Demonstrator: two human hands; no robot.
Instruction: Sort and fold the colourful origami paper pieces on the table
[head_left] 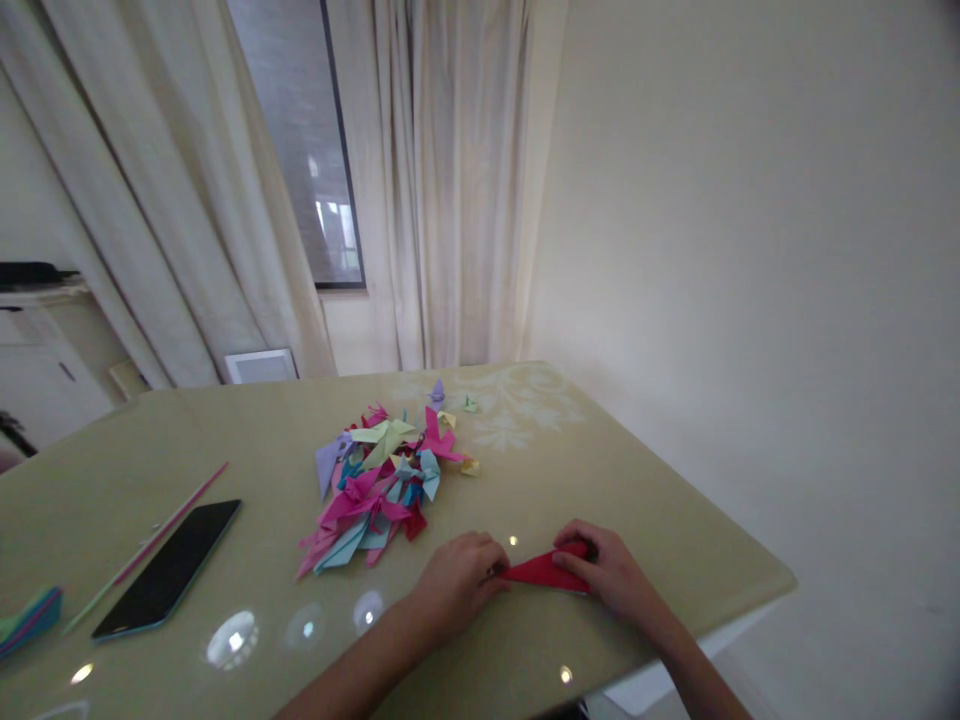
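A folded piece of red paper [541, 571], long and pointed toward the left, is held between both hands just above or on the table. My left hand [466, 572] pinches its narrow left tip with closed fingers. At the wider right end, my right hand [600, 565] grips the paper between thumb and fingers. To the left and beyond my hands lies a heap of folded paper cranes [375, 485] in pink, light blue, purple, yellow and red. My fingers hide both ends of the red paper.
On the left of the glossy table [660, 520] are a black phone [171, 570], thin pink and green strips [169, 530] and colourful folded paper [31, 622]. A small purple crane [437, 393] stands behind the heap. The wall [750, 250] runs along the table's right side.
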